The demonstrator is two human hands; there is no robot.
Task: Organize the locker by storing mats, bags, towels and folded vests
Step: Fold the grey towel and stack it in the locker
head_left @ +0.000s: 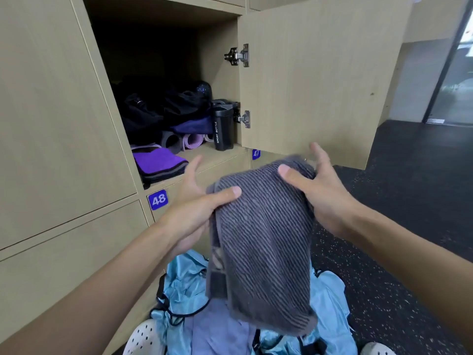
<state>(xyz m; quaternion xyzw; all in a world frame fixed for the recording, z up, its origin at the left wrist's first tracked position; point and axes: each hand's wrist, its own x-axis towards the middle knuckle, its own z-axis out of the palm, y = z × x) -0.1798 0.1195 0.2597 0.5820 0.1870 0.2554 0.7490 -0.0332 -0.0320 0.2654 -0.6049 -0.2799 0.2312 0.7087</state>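
Bottle (223,126) stands right of mats (189,140) inside the locker (220,80).

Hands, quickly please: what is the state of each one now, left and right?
Left hand: holds the grey towel at its top left, thumb on top.
Right hand: holds the same towel at its top right.

We see a grey ribbed towel (263,242) hanging doubled, its top pinched by left hand (194,213) & right hand (322,198), in front of the open locker (217,156). Inside: purple folded towel (158,162) front-left; dk-grey rolled mat (170,142) & pink rolled mat (193,140) behind; black bags (153,108) piled above. Light-blue vests (184,283) lie crumpled below.
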